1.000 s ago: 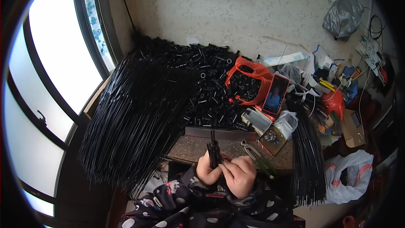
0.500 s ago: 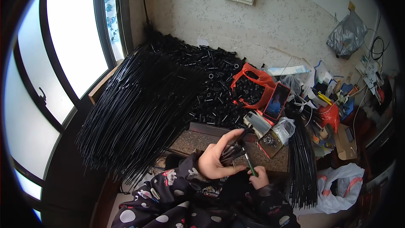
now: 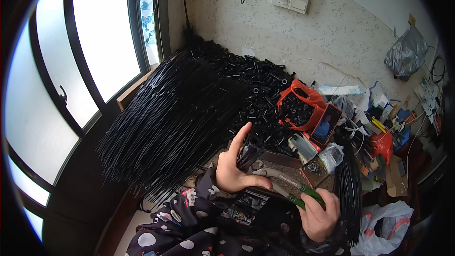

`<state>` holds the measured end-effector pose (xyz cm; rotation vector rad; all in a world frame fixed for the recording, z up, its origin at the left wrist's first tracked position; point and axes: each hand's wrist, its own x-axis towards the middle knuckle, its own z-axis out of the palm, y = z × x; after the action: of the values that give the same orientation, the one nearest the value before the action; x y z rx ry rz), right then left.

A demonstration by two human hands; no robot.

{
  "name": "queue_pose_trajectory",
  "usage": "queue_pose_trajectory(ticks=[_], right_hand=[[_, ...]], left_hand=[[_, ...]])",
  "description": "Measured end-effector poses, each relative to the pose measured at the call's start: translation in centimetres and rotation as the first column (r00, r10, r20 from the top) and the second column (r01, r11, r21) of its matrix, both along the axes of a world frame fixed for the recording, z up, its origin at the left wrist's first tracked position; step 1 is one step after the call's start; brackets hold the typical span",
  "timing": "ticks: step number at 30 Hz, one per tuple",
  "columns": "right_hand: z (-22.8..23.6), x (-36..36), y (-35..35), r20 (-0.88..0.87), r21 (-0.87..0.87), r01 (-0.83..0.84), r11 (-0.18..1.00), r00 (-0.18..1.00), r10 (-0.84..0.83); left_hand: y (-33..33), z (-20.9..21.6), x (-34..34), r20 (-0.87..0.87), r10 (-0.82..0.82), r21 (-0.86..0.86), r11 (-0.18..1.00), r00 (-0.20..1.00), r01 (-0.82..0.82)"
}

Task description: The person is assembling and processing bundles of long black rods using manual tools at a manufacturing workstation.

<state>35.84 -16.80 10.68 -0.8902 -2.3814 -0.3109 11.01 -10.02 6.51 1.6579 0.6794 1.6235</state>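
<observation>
R hand [image 3: 320, 215] shifted right, gripping grn-handled pliers [image 3: 285, 178] btwn it + L hand [image 3: 232, 173] (thumb/index spread, can't tell hold).

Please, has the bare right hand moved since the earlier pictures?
Yes. Judged against the red-framed rectangular phone, the bare right hand has moved rightward and is now almost directly below it in view.

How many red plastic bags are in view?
2: one red bag holding black parts, left of the phone; another red bag farther right. More may be hidden.
</observation>
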Motion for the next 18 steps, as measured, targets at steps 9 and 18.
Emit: queue_pose_trajectory(ticks=[9, 18], right_hand=[[-4.6, 0.0, 1.6, -0.576, -0.8, -0.592, -0.097, 0.804, -0.152], [-2.5, -1.9, 2.4, -0.221, -0.345, -0.041, 0.938, 0.974, -0.039]], left_hand=[[-1.0, 1.3, -0.8, -0.004, -0.18, -0.105, 0.978, 0.984, 0.179], [-0.5, 1.2, -0.6, -0.143, 0.118, 0.027, 0.993, 0.983, -0.115]])
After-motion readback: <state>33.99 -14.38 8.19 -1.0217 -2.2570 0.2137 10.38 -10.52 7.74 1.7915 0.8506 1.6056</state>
